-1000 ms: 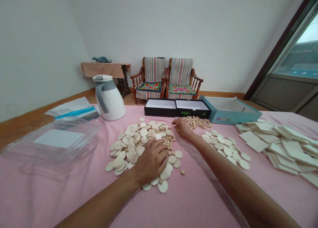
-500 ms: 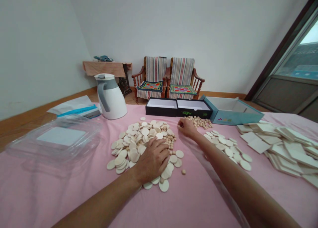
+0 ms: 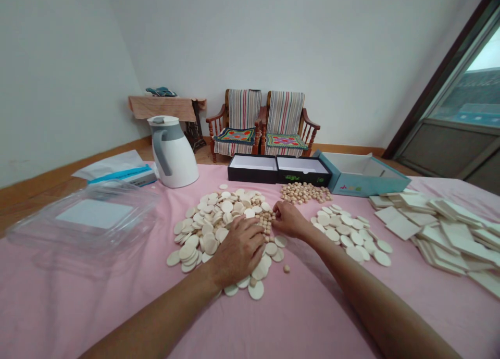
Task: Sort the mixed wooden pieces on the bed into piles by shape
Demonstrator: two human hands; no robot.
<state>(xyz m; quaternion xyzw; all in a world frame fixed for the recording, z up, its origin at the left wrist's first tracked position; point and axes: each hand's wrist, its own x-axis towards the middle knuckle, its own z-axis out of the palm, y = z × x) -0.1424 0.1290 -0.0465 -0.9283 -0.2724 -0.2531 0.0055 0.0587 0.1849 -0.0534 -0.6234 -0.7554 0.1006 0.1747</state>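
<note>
Flat round pale wooden discs [image 3: 187,252], judged light, stiff and apt to slide over one another, are heaped near the middle of the pink cloth [image 3: 97,309] and are best taken by their rims; the left hand [image 3: 238,253] is laid open on the heap's near side, pressing rather than grasping. Small round wooden beads [image 3: 266,224], judged apt to roll and best pinched between fingertips, lie along the heap's right edge, and the right hand [image 3: 289,219] is curled against them, though whether any is held cannot be told.
</note>
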